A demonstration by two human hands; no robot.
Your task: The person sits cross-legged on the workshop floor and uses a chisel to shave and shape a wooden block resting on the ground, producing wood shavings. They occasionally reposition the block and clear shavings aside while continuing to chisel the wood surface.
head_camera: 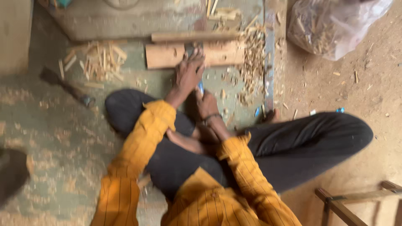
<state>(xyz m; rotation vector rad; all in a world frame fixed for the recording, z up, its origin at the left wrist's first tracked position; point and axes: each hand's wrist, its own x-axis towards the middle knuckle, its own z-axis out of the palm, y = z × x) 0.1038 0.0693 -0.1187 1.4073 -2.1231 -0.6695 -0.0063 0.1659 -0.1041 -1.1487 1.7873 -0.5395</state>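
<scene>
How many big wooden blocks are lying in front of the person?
2: a thick block under the left hand, and a thinner plank just beyond it. The blur and the shavings may hide others.

Wooden block and blue-handled tool on the sawdust-covered floor

The wooden block (171,55) is a light brown, roughly rectangular length of timber lying flat, its long side running left to right just ahead of the crossed legs. Its middle is hidden under the left hand (189,73), which presses down on it with fingers spread. The tool (200,87) shows only as a short blue strip between the two hands, close to the block's near edge; the right hand (207,104) is wrapped around it, and blur hides its working end.
</scene>
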